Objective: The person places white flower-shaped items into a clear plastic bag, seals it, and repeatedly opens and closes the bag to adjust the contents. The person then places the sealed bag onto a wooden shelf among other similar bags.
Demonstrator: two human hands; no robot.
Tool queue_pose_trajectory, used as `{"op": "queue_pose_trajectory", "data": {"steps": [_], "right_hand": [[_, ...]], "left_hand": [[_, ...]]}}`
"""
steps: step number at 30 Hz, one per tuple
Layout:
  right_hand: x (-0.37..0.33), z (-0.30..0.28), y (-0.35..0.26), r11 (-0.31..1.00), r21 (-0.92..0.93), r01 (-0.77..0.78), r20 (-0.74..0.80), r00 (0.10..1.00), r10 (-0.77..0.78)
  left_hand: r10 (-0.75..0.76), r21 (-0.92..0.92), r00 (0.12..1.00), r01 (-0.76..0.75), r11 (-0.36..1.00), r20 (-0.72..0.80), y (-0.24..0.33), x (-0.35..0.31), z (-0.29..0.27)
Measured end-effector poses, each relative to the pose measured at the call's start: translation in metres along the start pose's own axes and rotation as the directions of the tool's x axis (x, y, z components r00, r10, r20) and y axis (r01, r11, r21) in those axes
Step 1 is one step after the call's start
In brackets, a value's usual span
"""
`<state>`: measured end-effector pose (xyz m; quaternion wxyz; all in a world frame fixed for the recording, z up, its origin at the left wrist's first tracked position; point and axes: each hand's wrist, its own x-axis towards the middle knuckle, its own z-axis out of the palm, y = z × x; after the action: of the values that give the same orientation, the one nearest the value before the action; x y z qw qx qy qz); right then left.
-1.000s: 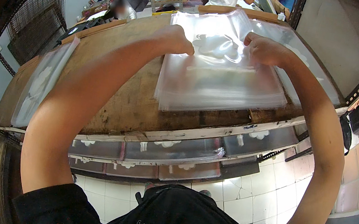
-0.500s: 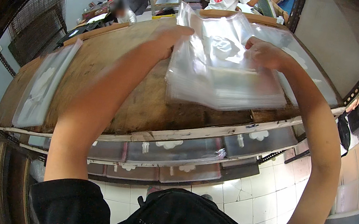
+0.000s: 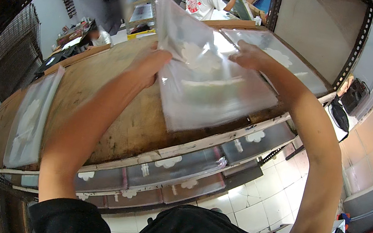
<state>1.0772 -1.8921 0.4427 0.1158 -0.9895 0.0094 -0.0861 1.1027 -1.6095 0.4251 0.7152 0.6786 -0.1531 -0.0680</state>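
Note:
A stack of clear plastic bags (image 3: pixel 215 104), with a pale printed shape showing on them, hangs tilted between my hands above the wooden table's right half. My left hand (image 3: pixel 154 66) is closed on the stack's left edge, and its far left corner sticks up past the fingers. At the far right edge, my right hand (image 3: pixel 248 58) is closed on the plastic; glare and blur hide part of the fingertips. Just beyond that hand lies another clear plastic stack (image 3: pixel 308 72) with a white flower-like print.
The worn wooden table (image 3: pixel 99 112) carries one more plastic stack (image 3: pixel 33 114) at its left end. Beneath its front edge, shelves hold plastic-covered pieces (image 3: pixel 189 163). A metal post (image 3: pixel 354 45) stands right. Two co-workers (image 3: pixel 204 0) (image 3: pixel 101 37) are beyond the table.
The bag stack has swung left and nearer to me, its near edge lower and turned. Both hands moved left with it, the left one also nearer. My view has shifted right.

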Motion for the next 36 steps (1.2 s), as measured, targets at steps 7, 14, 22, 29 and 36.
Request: {"op": "queue_pose_trajectory", "data": {"steps": [7, 14, 22, 29, 36], "right_hand": [[0.013, 0.009, -0.009, 0.786, 0.603, -0.135, 0.286, 0.957, -0.055], [-0.003, 0.009, -0.037, 0.359, 0.888, -0.285, 0.381, 0.896, -0.23], [-0.015, -0.02, -0.005, 0.779, 0.578, 0.242, -0.099, 0.969, -0.228], [-0.014, -0.097, 0.091, 0.821, 0.555, 0.135, -0.106, 0.99, -0.091], [0.005, -0.129, 0.215, 0.871, 0.469, 0.143, -0.144, 0.986, -0.085]], "left_hand": [[0.121, -0.097, 0.991, -0.126, 0.987, -0.063, 0.022, -0.045, -0.038], [0.103, -0.1, 0.987, -0.116, 0.988, -0.123, 0.047, -0.061, -0.055], [0.155, -0.192, 0.988, -0.152, 0.97, 0.004, 0.048, -0.049, -0.032], [0.246, 0.005, 0.949, -0.252, 0.968, 0.198, 0.039, 0.029, 0.059], [0.126, -0.061, 0.958, -0.114, 0.992, 0.256, 0.016, 0.111, 0.172]]}}
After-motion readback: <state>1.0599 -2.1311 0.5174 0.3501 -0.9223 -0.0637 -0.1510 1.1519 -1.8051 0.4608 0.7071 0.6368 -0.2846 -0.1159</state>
